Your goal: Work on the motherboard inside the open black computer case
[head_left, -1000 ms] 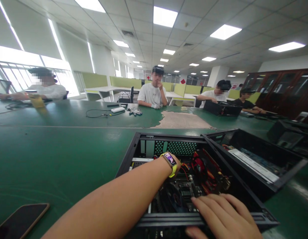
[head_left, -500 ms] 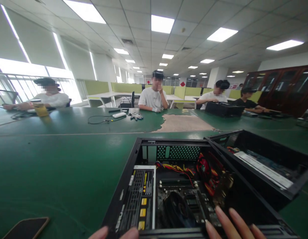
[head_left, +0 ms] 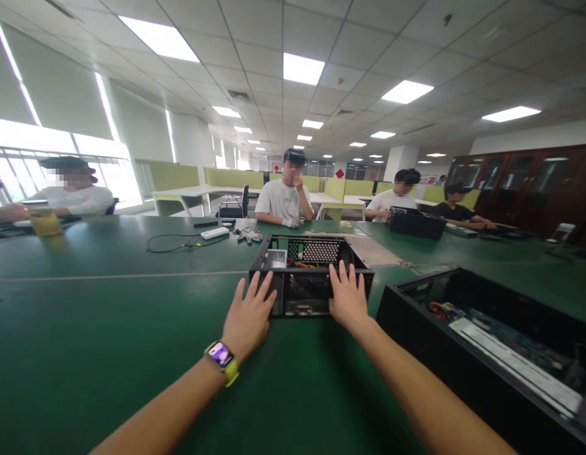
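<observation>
We see the green bench filling the lower two thirds of the frame. At the lower right stands a second open case, the largest thing on it, with boards and a pale strip inside; it sits just beside our right forearm and crowds that side. At the middle of the frame sits the open computer case, black, top off, with a perforated rear wall and yellow and red wires showing inside. Our left hand lies flat against its near left corner, grip released, fingers spread and touching the front panel; a watch with a yellow-green band is on that wrist. Our right hand presses the near right part of the same panel, grip also released, fingers fanned over the top edge.

Behind the case, a bare brown patch breaks the green surface. Left of centre lie a black cable, a white device and a pair of gloves. A yellow cup stands at the far left. Four people sit along the far edge; one at the right has another black case before them.
</observation>
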The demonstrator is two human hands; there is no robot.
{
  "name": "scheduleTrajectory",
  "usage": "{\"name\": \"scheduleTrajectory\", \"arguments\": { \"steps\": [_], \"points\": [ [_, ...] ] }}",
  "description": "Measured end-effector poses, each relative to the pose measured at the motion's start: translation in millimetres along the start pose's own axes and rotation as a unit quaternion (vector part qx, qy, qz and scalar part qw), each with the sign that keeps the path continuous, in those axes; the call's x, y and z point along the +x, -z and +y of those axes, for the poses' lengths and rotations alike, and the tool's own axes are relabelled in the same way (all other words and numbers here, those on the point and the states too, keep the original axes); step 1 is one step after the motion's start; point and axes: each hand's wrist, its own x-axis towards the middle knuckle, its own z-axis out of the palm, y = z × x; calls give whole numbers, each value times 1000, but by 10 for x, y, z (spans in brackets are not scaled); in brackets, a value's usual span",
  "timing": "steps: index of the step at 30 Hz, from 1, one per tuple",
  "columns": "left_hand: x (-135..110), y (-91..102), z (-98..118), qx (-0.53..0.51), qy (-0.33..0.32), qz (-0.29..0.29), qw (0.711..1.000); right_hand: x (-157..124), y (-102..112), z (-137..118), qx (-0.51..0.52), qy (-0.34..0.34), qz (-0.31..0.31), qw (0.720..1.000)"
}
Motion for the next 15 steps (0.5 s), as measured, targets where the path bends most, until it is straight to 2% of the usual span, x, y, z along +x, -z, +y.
{"name": "scheduleTrajectory", "arguments": {
  "steps": [1,3,5,6,9,11,13,15],
  "points": [
    [175,-12,119,-20,22,-34,999,253,92,-10,10,-31,-80,996],
    [323,-12,346,-70,-26,-59,995,516,264,66,27,-54,-147,987],
    [236,-2,462,-113,-92,-64,987,471,393,286,39,-32,-162,985],
    [135,-2,459,-124,-100,-72,985,365,438,445,42,-24,-173,984],
    [-235,-30,245,-114,-55,-136,983,-81,501,1019,50,-23,-252,966],
    [-459,-52,28,-90,-27,-188,978,-368,496,1389,66,-35,-275,958],
    [-646,-49,-166,-76,-9,-213,974,-600,462,1699,57,-54,-233,969],
    [-801,-13,-305,-73,0,-209,975,-771,410,1958,27,-83,-162,983]
  ]
}}
